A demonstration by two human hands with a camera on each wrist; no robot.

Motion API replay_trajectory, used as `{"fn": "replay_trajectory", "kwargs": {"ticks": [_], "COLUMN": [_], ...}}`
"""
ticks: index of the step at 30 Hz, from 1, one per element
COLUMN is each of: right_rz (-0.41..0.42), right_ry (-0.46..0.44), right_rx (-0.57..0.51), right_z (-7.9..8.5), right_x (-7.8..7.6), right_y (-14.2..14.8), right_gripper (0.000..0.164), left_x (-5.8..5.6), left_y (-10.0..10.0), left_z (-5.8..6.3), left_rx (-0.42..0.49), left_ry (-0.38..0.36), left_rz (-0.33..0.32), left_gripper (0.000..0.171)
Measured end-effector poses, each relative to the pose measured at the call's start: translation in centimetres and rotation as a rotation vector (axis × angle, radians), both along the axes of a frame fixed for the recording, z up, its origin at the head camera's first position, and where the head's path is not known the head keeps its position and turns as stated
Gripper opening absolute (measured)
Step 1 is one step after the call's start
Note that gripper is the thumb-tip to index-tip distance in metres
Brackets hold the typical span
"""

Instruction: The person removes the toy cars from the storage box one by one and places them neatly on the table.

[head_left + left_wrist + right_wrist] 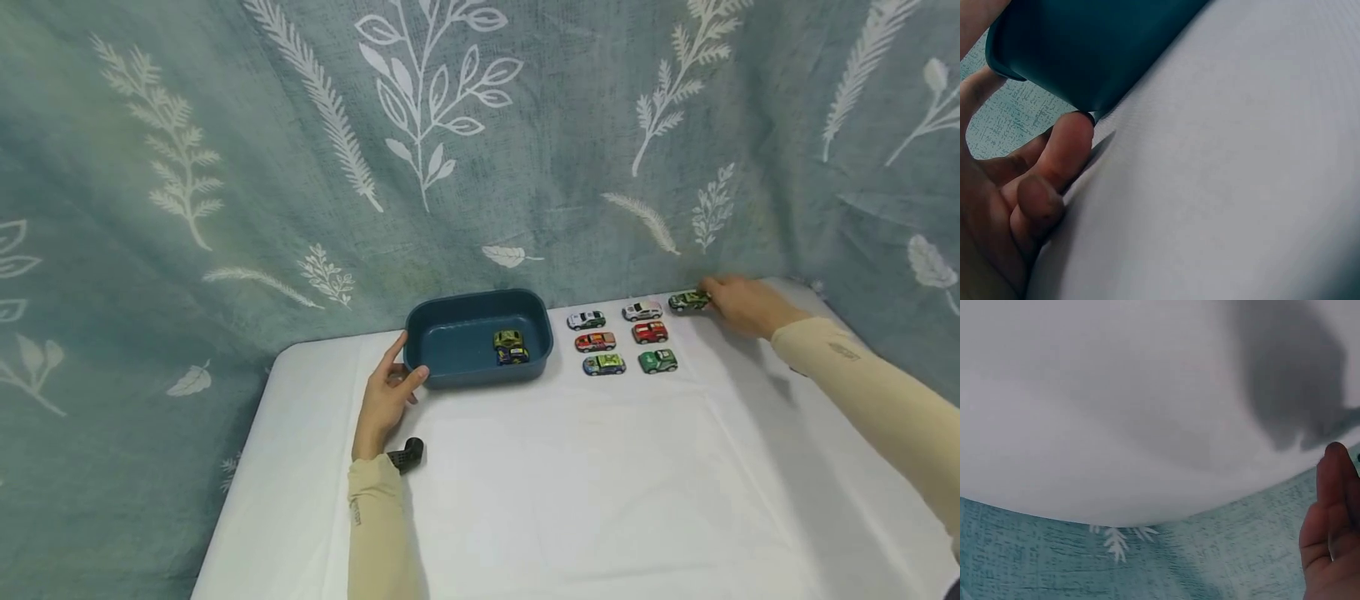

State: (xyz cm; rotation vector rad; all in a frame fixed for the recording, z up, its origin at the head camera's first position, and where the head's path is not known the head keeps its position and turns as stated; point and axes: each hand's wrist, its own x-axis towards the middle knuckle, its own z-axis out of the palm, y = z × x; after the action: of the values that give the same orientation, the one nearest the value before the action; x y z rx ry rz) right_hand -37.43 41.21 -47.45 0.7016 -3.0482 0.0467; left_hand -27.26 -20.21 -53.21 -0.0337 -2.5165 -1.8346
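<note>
A dark teal plastic bin [450, 382] stands at the back of the table, with an olive camouflage toy car [507, 338] and a dark blue toy car [513, 356] in its right end. My left hand [384, 404] grips the bin's left end, thumb at the near corner and a finger along the outer left side. The left wrist view shows the bin's wall [1097, 50] beside the curled fingers. At the back right, my right hand [746, 304] pinches the right end of a dark green camouflage toy car [687, 301]. The right wrist view shows only part of that hand [1335, 537].
Several toy cars lie in two columns right of the bin, among them a red one [649, 332] and a green one [657, 361]. A white cloth [570, 483] covers the table. A teal leaf-patterned curtain [525, 167] hangs right behind its back edge.
</note>
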Motion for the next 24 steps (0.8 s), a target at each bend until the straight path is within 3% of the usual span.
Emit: {"fn": "replay_trajectory", "kwargs": {"ticks": [8,11,14,21,24], "right_rz": [-0.045,-0.049,-0.053,-0.064,-0.074], "right_ry": [-0.069,-0.068,-0.059,-0.037,-0.037], "right_rx": [0.010,0.015,0.015,0.032,0.032], "right_z": [-0.6,-0.9,-1.2,-1.6,-1.5], "right_x": [-0.2,-0.3,-0.3,-0.5,-0.4], "right_y": [0.4,0.6,0.8,0.8,0.6], "right_gripper": [0.026,0.025,0.025,0.028,0.029], "left_x": [1.6,1.8,1.6,0.1,-0.1], "left_y": [0.6,0.8,0.9,0.3,0.1], "left_z": [3.4,3.8,3.6,0.6,0.1], "left_rx": [-0.001,-0.001,0.007,-0.012,-0.013], "left_ry": [-0.012,-0.004,-0.002,0.008,0.025], "left_rz": [-0.029,-0.034,-0.030,0.001,0.010], "left_gripper": [0.078,0.077,0.077,0.077,0.076]}}
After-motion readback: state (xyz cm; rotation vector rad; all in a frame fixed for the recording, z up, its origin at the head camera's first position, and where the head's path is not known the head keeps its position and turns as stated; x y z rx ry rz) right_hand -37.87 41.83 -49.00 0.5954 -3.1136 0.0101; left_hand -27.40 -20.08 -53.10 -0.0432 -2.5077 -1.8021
